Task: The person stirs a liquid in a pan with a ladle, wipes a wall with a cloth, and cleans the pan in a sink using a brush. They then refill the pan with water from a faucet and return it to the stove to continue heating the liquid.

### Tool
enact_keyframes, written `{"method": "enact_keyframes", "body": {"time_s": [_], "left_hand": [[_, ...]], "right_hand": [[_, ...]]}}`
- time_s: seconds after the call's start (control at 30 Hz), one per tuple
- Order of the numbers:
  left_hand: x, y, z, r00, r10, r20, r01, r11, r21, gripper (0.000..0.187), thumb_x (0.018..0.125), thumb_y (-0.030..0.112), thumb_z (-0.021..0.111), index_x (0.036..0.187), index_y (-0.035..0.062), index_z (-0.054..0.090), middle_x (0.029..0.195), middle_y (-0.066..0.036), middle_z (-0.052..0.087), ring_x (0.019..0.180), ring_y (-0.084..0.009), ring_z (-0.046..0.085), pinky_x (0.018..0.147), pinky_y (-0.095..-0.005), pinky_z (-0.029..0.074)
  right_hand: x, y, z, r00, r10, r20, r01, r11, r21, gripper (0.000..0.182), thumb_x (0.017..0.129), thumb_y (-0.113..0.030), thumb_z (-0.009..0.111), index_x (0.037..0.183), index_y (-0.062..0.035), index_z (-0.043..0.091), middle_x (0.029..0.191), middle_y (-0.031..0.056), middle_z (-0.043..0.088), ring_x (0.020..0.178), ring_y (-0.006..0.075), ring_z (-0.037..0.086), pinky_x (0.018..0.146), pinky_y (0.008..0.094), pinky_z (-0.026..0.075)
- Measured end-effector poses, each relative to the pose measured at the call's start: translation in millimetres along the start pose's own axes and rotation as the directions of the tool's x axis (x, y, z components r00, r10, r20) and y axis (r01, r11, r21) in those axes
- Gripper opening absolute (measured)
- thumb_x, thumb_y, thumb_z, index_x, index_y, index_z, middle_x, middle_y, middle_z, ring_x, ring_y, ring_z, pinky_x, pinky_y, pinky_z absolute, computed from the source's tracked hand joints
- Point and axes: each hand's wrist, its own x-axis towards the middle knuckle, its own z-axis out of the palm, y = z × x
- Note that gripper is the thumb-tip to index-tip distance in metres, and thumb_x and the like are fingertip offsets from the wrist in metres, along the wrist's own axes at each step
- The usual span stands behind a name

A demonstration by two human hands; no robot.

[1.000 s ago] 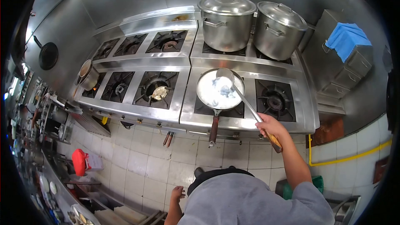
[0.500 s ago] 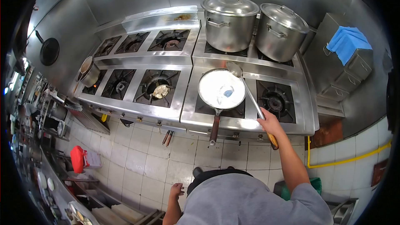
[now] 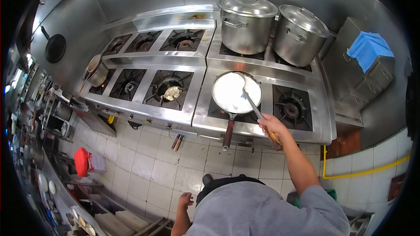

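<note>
My right hand (image 3: 272,126) is closed around the wooden-ended handle of a long metal ladle (image 3: 253,104). The ladle's bowl end dips into a frying pan (image 3: 261,97), whose inside looks bright white, whether from its contents or from glare I cannot tell. This pan sits on the front burner of the right stove. Its brown handle (image 3: 228,134) sticks out over the stove's front edge. Down beside my body hangs my left hand (image 3: 186,199), fingers loosely curled and apart, with nothing in it.
Two large lidded stockpots (image 3: 247,28) (image 3: 301,37) stand on the back burners. A small pot (image 3: 97,72) occupies the far left burner, where an orange glow shows. Crumpled foil (image 3: 172,93) lies on another burner. A blue cloth (image 3: 371,50) hangs at right; a yellow pipe (image 3: 367,170) runs below.
My right hand has moved slightly left and up. The ladle's head has gone from above the pan's right rim down into the pan. My left hand stays put.
</note>
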Motion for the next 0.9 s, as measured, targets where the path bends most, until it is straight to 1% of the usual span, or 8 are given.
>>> {"method": "enact_keyframes", "body": {"time_s": [0.03, 0.13, 0.2, 0.33, 0.4, 0.63, 0.73, 0.9], "left_hand": [[-1.0, -0.5, 1.1, 1.000, -0.001, -0.001, 0.001, 1.000, -0.004, 0.033, 0.091, 0.029, 0.058, 0.115, 0.0072, 0.057, 0.088, -0.009, 0.064, 0.059, -0.0216, 0.063, 0.048, -0.0322, 0.050], [-4.8, -0.7, 3.2, 1.000, 0.001, 0.013, -0.001, 1.000, 0.016, 0.033, 0.091, 0.030, 0.058, 0.115, 0.0076, 0.057, 0.090, -0.010, 0.065, 0.061, -0.0224, 0.063, 0.049, -0.0328, 0.050], [-7.9, 0.4, 4.7, 1.000, -0.002, 0.002, 0.002, 0.998, 0.068, 0.034, 0.091, 0.030, 0.058, 0.116, 0.0077, 0.057, 0.091, -0.010, 0.065, 0.061, -0.0229, 0.063, 0.050, -0.0334, 0.050], [-6.2, -0.6, 3.5, 1.000, -0.017, -0.007, 0.017, 0.999, 0.049, 0.034, 0.091, 0.030, 0.058, 0.116, 0.0076, 0.056, 0.091, -0.010, 0.065, 0.060, -0.0231, 0.063, 0.050, -0.0335, 0.050], [-1.6, -1.7, 1.1, 1.000, -0.016, -0.011, 0.016, 1.000, 0.000, 0.034, 0.091, 0.030, 0.058, 0.116, 0.0072, 0.055, 0.091, -0.010, 0.064, 0.059, -0.0223, 0.062, 0.049, -0.0329, 0.049], [2.3, -1.7, -3.5, 1.000, -0.008, 0.020, 0.008, 1.000, -0.008, 0.034, 0.091, 0.030, 0.057, 0.116, 0.0066, 0.054, 0.090, -0.010, 0.064, 0.059, -0.0215, 0.062, 0.048, -0.0315, 0.049], [4.0, -0.5, -2.9, 1.000, -0.027, 0.009, 0.027, 1.000, 0.013, 0.031, 0.094, 0.028, 0.055, 0.117, 0.0084, 0.054, 0.088, -0.007, 0.065, 0.060, -0.0197, 0.063, 0.048, -0.0313, 0.047], [7.5, 7.9, -3.4, 1.000, -0.004, 0.017, 0.003, 0.999, 0.036, 0.035, 0.091, 0.030, 0.057, 0.117, 0.0065, 0.054, 0.091, -0.011, 0.064, 0.060, -0.0224, 0.062, 0.048, -0.0321, 0.050]], "right_hand": [[2.0, 0.5, 0.0, 1.000, 0.001, 0.003, -0.001, 1.000, -0.003, 0.029, 0.091, -0.015, 0.059, 0.118, -0.0052, 0.053, 0.067, 0.0002, 0.051, 0.050, 0.0089, 0.050, 0.043, 0.0246, 0.041], [1.2, -2.5, 3.2, 0.993, -0.025, 0.118, 0.003, 0.983, 0.181, 0.028, 0.093, -0.023, 0.061, 0.116, -0.0108, 0.052, 0.071, -0.0025, 0.051, 0.054, 0.0081, 0.049, 0.046, 0.0248, 0.040], [-4.1, -7.9, 7.3, 0.970, -0.015, 0.244, -0.083, 0.920, 0.384, 0.031, 0.094, -0.022, 0.059, 0.120, -0.0090, 0.049, 0.073, -0.0027, 0.049, 0.054, 0.0074, 0.047, 0.047, 0.0242, 0.040], [-17.7, -7.8, 14.7, 0.959, 0.000, 0.282, -0.133, 0.880, 0.455, 0.032, 0.095, -0.019, 0.056, 0.124, -0.0082, 0.047, 0.075, -0.0018, 0.048, 0.055, 0.0065, 0.046, 0.046, 0.0235, 0.039], [-28.3, -4.2, 15.7, 0.957, -0.034, 0.287, -0.120, 0.856, 0.503, 0.037, 0.096, -0.016, 0.052, 0.132, -0.0074, 0.044, 0.073, -0.0025, 0.045, 0.054, 0.0051, 0.045, 0.042, 0.0217, 0.038], [-75.5, -2.6, 5.6, 0.967, -0.025, 0.254, -0.101, 0.877, 0.470, 0.047, 0.093, -0.013, 0.055, 0.137, -0.0072, 0.039, 0.072, -0.0005, 0.048, 0.050, 0.0068, 0.046, 0.044, 0.0231, 0.039], [-93.9, -2.1, 1.6, 0.970, -0.035, 0.239, -0.064, 0.916, 0.395, 0.049, 0.091, -0.012, 0.057, 0.136, -0.0065, 0.039, 0.070, -0.0003, 0.048, 0.048, 0.0071, 0.046, 0.043, 0.0230, 0.039], [-121.6, -4.4, -1.7, 0.993, -0.012, 0.117, -0.017, 0.969, 0.245, 0.049, 0.088, -0.010, 0.059, 0.134, -0.0073, 0.042, 0.070, -0.0006, 0.050, 0.048, 0.0073, 0.049, 0.043, 0.0231, 0.040]]}}
